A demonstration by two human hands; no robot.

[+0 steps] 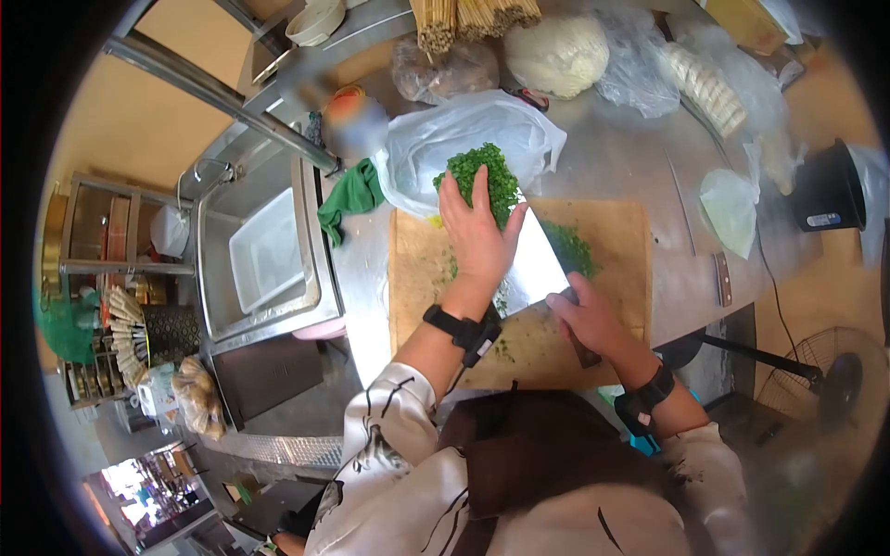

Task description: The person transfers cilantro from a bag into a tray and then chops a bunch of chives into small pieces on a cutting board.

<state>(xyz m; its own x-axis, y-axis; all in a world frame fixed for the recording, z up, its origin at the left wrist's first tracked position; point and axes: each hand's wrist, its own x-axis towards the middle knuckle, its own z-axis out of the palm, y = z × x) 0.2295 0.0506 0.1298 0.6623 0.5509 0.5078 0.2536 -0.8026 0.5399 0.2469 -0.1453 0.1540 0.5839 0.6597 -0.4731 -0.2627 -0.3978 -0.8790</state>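
Green herbs (pixel 493 176), already chopped, sit heaped at the blade of the cleaver (pixel 532 264), left hand (pixel 475 239) spread over them, right hand (pixel 595 320) gripping its handle; others lie ungathered on the board (pixel 417 296).

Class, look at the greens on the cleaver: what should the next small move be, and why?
Probably tip the cleaver so the left hand can push the greens into the bag: they sit under that hand, over the bag's opening.

The metal counter (pixel 623 153) carries a wooden cutting board (pixel 426 315). A green cloth (pixel 352 196) lies near the sink.
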